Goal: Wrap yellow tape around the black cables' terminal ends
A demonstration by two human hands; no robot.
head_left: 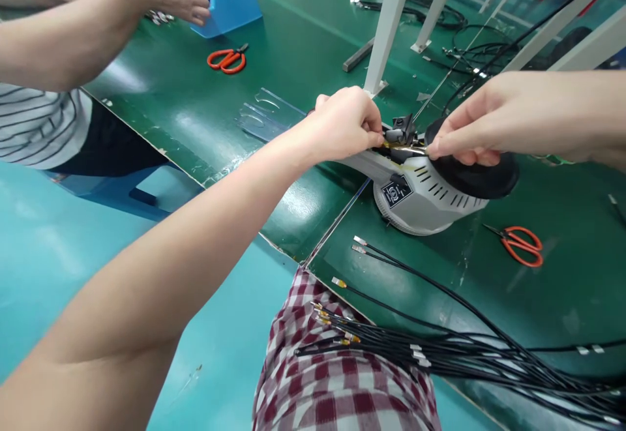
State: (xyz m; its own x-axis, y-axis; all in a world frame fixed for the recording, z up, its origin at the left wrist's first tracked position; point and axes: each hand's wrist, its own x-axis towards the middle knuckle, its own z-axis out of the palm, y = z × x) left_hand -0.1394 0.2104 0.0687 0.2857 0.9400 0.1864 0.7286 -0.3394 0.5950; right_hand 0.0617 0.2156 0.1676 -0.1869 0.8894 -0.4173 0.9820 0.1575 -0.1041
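A person's left hand [345,121] and right hand [493,121], each pinched nearly closed, hold a thin shiny strip [409,148] between them, at the top of a grey machine [425,201] on a green table [180,131]. Orange-handled scissors [506,238] lie near it; black cables [489,353] reach over the table edge onto a checked lap [317,385].

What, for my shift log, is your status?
Left hand, right hand: fingertips at top of light-grey vented plastic machine. Pieces between them unclear. Orange-handled metal scissors lie apart, to the right.
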